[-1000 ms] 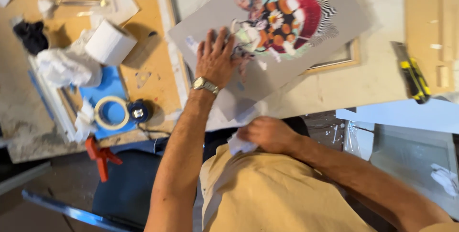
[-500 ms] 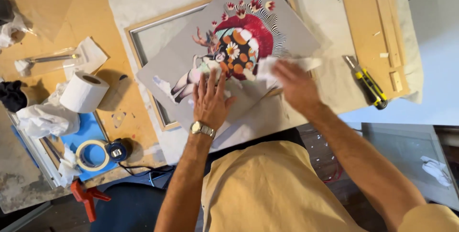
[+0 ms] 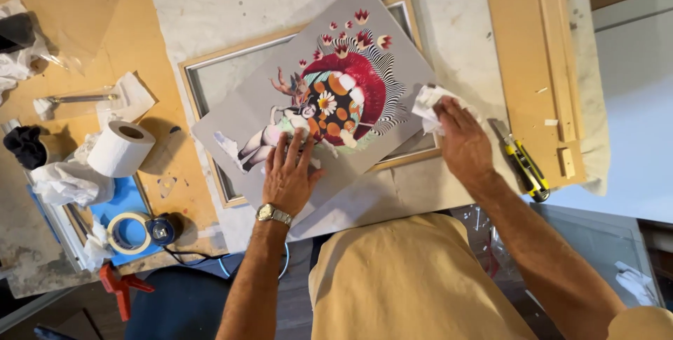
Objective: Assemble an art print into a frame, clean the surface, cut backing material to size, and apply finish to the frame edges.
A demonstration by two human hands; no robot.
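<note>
Collage print [image 3: 315,112], a grey sheet bearing a red mouth, striped fans and small flowers, lay tilted across a pale wooden picture frame [image 3: 203,66] on the white-covered worktable [image 3: 231,3]. The left hand [image 3: 289,175], wristwatch [image 3: 273,214] at its wrist, lay flat with fingers spread on the print's near edge, holding nothing but pinning the sheet. The right hand [image 3: 461,142] was closed around a crumpled white tissue [image 3: 429,107], pressed at the print's right edge where it overlapped the frame. Judging by how flat it sat, the sheet looked thin, light and fairly stiff, likely easy to crease or smudge on its printed face; the bare grey margins and corners seemed the safest places to grip. Just right of that hand lay a yellow-and-black utility knife [image 3: 522,165], beside long wooden strips [image 3: 554,45]. To the left sat a toilet-paper roll [image 3: 120,148], a roll of tape [image 3: 128,233] on a blue sheet, crumpled tissues and a red clamp [image 3: 119,289].
</note>
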